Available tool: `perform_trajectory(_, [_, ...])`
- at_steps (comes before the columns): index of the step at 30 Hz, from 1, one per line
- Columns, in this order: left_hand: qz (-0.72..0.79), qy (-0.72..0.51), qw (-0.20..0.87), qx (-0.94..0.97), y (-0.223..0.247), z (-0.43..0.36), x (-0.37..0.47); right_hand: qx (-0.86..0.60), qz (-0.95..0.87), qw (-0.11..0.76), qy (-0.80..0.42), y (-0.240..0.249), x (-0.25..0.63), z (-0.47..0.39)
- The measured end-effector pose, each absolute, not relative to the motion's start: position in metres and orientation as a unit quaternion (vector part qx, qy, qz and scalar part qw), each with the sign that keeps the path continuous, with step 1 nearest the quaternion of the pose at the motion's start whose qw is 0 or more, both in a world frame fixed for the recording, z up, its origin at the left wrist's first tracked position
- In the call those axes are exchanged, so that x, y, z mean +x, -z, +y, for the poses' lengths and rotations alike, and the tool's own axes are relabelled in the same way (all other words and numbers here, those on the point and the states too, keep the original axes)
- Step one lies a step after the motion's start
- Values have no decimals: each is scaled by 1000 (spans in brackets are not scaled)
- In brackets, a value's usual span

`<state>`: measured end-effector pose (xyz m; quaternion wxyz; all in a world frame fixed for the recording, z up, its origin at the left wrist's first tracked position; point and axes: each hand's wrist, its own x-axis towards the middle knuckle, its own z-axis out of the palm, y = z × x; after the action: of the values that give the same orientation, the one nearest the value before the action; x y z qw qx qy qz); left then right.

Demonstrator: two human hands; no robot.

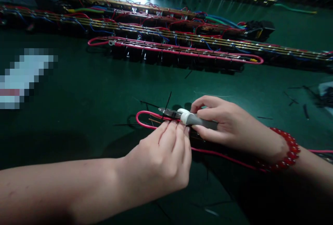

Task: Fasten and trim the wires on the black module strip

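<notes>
Our left hand is the nearer, its bunched fingers closed on the red cable; the cable's looped end lies just past those fingertips, up and to the left, its long axis running left to right over the green table; our right hand grips the cutters, their nose pointing left above the cable, close beside an upright black strand; whether they touch, we cannot tell.

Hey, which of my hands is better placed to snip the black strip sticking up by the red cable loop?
Probably your right hand: it holds the pliers, their metal end beside the black strip. Your left hand shows no tool and is bunched close to the red cable loop.
</notes>
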<state>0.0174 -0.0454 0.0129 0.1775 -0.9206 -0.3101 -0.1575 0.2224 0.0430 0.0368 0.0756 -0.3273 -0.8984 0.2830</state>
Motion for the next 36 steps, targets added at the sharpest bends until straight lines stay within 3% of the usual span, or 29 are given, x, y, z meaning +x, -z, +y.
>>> perform_trajectory(16, [-336, 191, 151, -910, -16, -44, 24, -351, -877, 70, -319, -35, 225, 48])
perform_trajectory(36, [-353, 225, 125, -900, -18, -31, 22, -420, -848, 126, -297, -33, 222, 40])
